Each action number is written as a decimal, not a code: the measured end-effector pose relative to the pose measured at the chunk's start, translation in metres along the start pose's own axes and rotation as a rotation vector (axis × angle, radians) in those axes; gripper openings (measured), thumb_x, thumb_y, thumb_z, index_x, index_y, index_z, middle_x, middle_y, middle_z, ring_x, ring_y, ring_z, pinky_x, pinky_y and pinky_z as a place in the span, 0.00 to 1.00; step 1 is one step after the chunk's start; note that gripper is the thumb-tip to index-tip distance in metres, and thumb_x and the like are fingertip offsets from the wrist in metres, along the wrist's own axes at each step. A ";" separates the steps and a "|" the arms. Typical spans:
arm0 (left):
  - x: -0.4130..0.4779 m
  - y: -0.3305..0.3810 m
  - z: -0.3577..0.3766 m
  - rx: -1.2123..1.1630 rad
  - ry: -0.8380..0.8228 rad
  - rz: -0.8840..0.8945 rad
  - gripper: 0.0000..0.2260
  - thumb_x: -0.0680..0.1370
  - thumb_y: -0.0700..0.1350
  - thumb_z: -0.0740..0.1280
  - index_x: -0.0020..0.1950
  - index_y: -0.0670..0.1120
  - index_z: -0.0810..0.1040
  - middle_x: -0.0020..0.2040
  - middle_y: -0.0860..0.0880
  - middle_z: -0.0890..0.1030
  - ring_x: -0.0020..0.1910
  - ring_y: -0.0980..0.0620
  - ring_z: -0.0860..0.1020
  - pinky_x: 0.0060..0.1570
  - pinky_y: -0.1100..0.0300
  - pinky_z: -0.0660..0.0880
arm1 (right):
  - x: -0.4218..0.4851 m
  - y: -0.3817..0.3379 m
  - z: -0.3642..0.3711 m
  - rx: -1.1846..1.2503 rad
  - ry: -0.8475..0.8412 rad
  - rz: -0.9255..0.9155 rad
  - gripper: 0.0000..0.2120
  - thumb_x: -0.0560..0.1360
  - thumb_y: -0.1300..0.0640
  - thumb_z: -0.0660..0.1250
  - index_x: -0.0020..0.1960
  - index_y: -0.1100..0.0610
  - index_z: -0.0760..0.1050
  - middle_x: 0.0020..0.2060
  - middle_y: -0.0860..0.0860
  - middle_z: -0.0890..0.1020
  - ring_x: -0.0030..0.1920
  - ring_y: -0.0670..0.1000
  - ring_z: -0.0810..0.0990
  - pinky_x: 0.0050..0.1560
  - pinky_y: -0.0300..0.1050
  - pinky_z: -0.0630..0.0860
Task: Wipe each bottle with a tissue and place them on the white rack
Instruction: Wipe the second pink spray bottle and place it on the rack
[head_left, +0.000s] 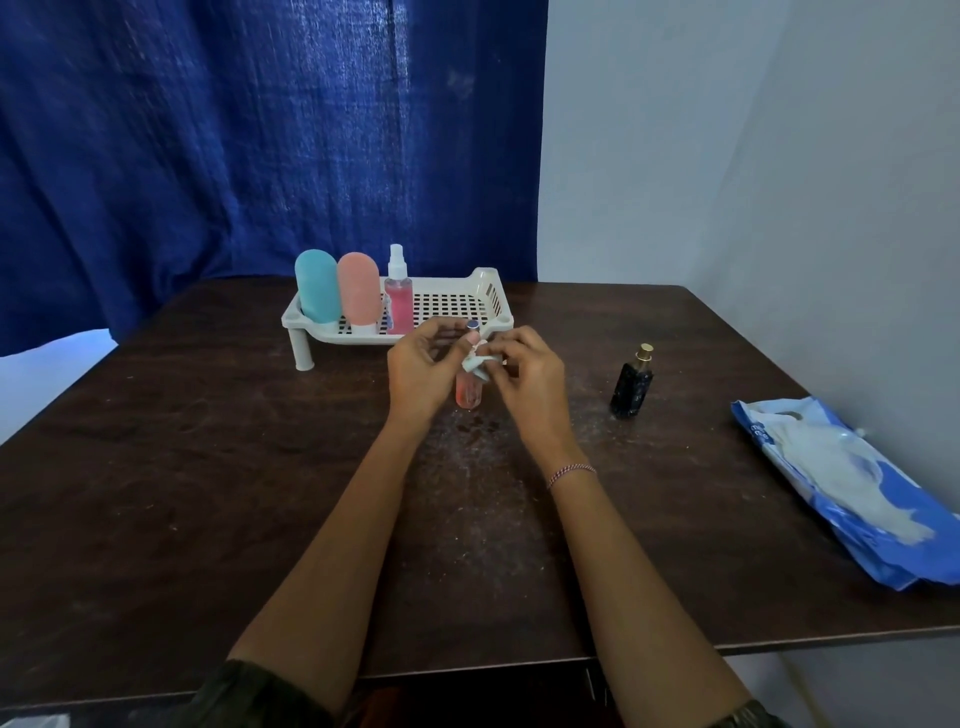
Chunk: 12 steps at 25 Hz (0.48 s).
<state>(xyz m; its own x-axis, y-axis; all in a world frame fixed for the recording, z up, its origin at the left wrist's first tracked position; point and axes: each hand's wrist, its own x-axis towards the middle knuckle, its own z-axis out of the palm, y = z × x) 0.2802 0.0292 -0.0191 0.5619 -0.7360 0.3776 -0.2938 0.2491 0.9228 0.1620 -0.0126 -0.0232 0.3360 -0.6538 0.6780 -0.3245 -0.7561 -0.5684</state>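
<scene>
1. Head view: just before the white rack (491, 285), the left hand (421, 370) is gripping the small pink bottle (469, 393) near its cap; the right hand (525, 375) is pinching the tissue (478, 365) against it.
2. Likely light, stiff, slick: gripping mid-body is looking safest.
3. Dark table (208, 467) is bearing the rack; blue curtain (208, 156) is hanging behind.
</scene>
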 end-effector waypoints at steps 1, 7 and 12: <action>0.000 0.000 0.000 -0.002 0.003 0.000 0.10 0.74 0.40 0.71 0.54 0.45 0.80 0.48 0.51 0.82 0.49 0.56 0.81 0.53 0.60 0.79 | 0.000 0.000 -0.001 0.005 -0.031 0.012 0.06 0.71 0.66 0.70 0.48 0.62 0.80 0.51 0.53 0.79 0.52 0.41 0.74 0.53 0.32 0.75; 0.001 0.001 -0.004 0.000 0.031 -0.028 0.10 0.72 0.43 0.74 0.52 0.46 0.81 0.46 0.50 0.83 0.46 0.57 0.82 0.48 0.64 0.79 | -0.001 -0.006 0.003 0.067 0.057 0.055 0.06 0.70 0.64 0.72 0.46 0.61 0.78 0.49 0.53 0.79 0.52 0.47 0.77 0.50 0.37 0.78; 0.002 0.003 -0.006 0.037 0.048 -0.044 0.08 0.70 0.45 0.75 0.48 0.50 0.80 0.45 0.51 0.84 0.45 0.56 0.83 0.48 0.59 0.80 | -0.003 -0.002 0.005 -0.002 -0.031 0.038 0.08 0.69 0.63 0.73 0.47 0.64 0.80 0.49 0.54 0.78 0.50 0.46 0.77 0.52 0.40 0.78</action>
<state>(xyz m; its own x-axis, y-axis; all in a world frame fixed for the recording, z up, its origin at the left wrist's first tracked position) 0.2855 0.0321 -0.0152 0.6108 -0.7146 0.3409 -0.2957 0.1934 0.9355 0.1660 -0.0094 -0.0269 0.3510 -0.6826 0.6410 -0.3394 -0.7307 -0.5923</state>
